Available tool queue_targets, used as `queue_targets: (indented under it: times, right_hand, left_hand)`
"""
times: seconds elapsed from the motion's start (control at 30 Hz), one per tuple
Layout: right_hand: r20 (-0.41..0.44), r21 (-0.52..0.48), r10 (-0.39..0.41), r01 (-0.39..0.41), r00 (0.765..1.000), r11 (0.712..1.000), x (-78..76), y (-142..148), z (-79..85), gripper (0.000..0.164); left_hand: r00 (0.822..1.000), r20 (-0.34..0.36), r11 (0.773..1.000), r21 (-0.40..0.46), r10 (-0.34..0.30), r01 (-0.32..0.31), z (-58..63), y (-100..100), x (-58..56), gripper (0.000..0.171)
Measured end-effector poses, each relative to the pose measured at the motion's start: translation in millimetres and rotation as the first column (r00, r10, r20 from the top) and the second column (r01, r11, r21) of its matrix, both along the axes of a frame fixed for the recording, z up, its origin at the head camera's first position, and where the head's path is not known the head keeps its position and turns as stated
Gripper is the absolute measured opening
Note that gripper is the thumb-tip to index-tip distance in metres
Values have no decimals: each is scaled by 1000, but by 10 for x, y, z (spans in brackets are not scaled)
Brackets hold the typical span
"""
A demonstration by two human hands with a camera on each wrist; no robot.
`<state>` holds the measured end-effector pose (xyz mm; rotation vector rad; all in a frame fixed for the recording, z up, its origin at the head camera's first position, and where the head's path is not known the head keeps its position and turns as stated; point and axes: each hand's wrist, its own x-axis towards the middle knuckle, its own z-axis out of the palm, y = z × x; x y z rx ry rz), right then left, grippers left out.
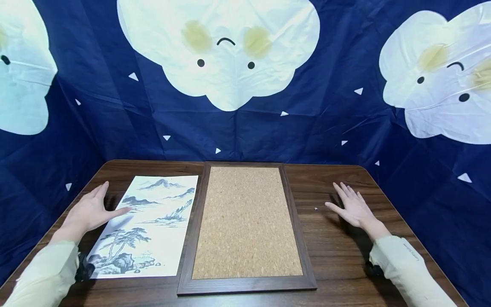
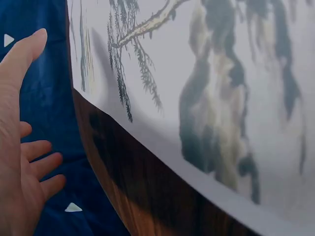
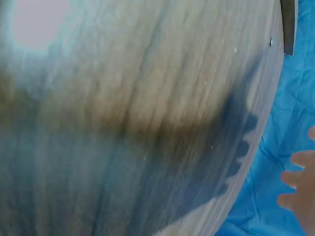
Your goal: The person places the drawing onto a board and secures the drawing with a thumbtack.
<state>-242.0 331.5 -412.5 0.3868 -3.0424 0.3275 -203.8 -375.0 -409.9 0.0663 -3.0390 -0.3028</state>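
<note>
My left hand [image 1: 87, 212] is held over the left edge of a sheet of paper printed with an ink landscape [image 1: 165, 247], its thumb reaching across the print. In the left wrist view, its spread fingers [image 2: 43, 164] hold nothing. To the right of the paper lies a corkboard [image 1: 247, 221] in a dark brown wooden frame. My right hand [image 1: 354, 209] hovers palm down over the right part of the table, fingers straight and apart from the board. Its shadow falls on the wood, and the right wrist view catches only some fingertips [image 3: 293, 179].
The dark wood-grain table [image 1: 326, 256] carries a tiny pale bit [image 1: 316, 208] between the corkboard and my right hand. Dark blue fabric [image 1: 238, 132] with white cloud faces hangs behind the table and along both sides. Black straps [image 1: 83, 267] sit at my wrists.
</note>
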Motion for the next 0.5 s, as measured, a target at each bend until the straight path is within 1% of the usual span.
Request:
queue_targets:
  times: [0.13,0.23,0.33,0.5]
  right_hand:
    - [10,-88,22,-21,1000,996,14,-23,-9,76]
    - [6,-154,40,-38,999,987,27,-39,-10,72]
    - [-11,-187,54,-55,998,981,40,-60,-6,68]
    - [-18,-219,59,-61,998,974,67,-96,-15,64]
  left_hand:
    - [996,76,997,61,37,-42,-6,-21,18,118]
    - [990,135,995,82,45,-56,-3,-41,25,115]
    - [984,170,994,89,46,-62,-4,-49,39,111]
    - [978,202,991,109,51,-75,-32,-49,65,106]
